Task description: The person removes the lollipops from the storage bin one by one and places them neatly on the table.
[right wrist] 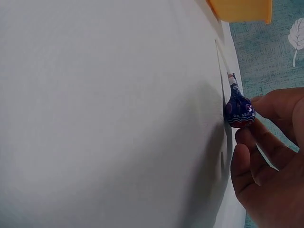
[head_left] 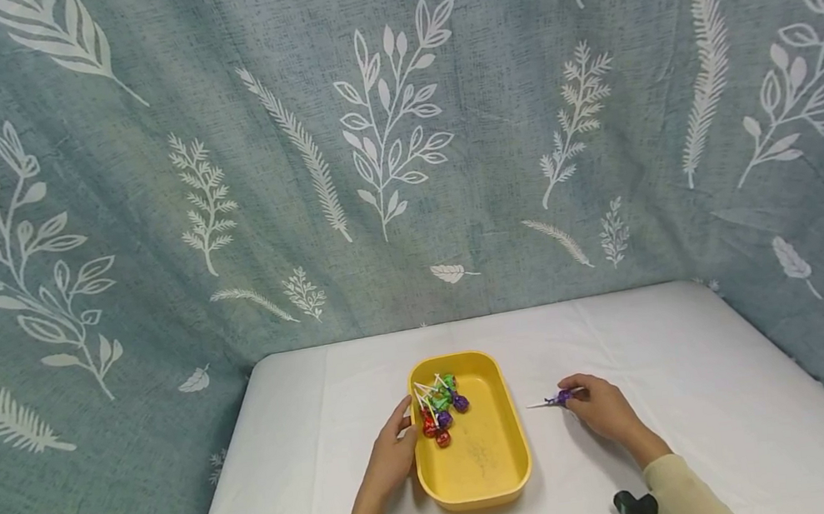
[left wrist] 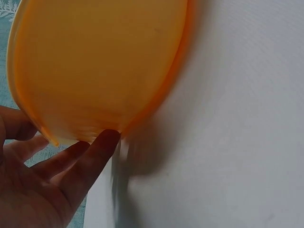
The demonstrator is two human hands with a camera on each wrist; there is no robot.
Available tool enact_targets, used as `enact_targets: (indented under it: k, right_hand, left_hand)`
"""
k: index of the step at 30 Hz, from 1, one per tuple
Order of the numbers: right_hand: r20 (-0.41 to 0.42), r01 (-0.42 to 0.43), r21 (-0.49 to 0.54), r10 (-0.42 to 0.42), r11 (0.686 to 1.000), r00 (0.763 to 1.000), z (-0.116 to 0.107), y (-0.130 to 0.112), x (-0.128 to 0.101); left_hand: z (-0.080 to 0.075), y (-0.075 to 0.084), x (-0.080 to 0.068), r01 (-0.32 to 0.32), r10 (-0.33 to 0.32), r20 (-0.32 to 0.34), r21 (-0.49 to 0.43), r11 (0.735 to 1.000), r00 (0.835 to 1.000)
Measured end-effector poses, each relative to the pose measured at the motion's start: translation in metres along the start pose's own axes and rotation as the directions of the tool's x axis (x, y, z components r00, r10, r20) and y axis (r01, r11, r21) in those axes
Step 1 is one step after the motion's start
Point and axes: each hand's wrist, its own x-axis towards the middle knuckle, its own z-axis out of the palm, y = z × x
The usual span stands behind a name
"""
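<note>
My left hand [head_left: 392, 463] grips the left side of a yellow plastic tray [head_left: 512, 439], fingers at its rim and outer wall. In the left wrist view, the fingertips [left wrist: 110, 136] touch the tray's wall [left wrist: 95, 57]. Several wrapped lollipops lie together in the tray's left half: green ones [head_left: 440, 402], red ones [head_left: 442, 438] and purple ones [head_left: 461, 403]. Right of the tray, my right hand [head_left: 609, 410] pinches a purple-wrapped lollipop [right wrist: 240, 112] by its head. Its white stick points left toward the tray, close over the white cloth.
A white cloth [head_left: 303, 436] covers the table. Behind and beside it hangs a blue-green curtain [head_left: 461, 151] with white leaf prints. Dark devices [head_left: 636, 506] sit near both wrists.
</note>
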Motion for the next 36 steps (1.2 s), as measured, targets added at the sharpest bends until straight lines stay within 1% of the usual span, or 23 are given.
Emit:
enact_targets:
  k: [9, 16, 23, 28, 36]
  right_hand:
    - [-0.031, 0.008, 0.010, -0.007, 1.000, 0.999, -0.007, -0.012, 0.000]
    - [-0.052, 0.035, 0.038, -0.033, 0.999, 0.998, -0.011, -0.033, 0.002]
    - [-0.037, 0.037, 0.076, -0.034, 0.996, 0.999, -0.010, -0.051, 0.006]
    - [-0.037, 0.042, 0.095, -0.038, 0.995, 0.999, -0.008, -0.063, 0.009]
    - [-0.038, 0.091, 0.136, -0.086, 0.986, 0.996, -0.008, -0.087, 0.013]
  left_hand:
    - [-0.002, 0.002, 0.000, -0.007, 0.007, 0.004, 0.003, 1.000, 1.000]
    - [-0.003, 0.003, 0.001, -0.012, 0.012, 0.007, -0.004, 1.000, 1.000]
    - [-0.002, 0.000, 0.002, -0.006, 0.007, -0.005, 0.016, 1.000, 1.000]
    - [-0.002, -0.002, 0.003, -0.002, 0.002, 0.000, 0.002, 1.000, 1.000]
    - [-0.003, -0.001, 0.003, 0.001, -0.001, 0.000, 0.003, 1.000, 1.000]
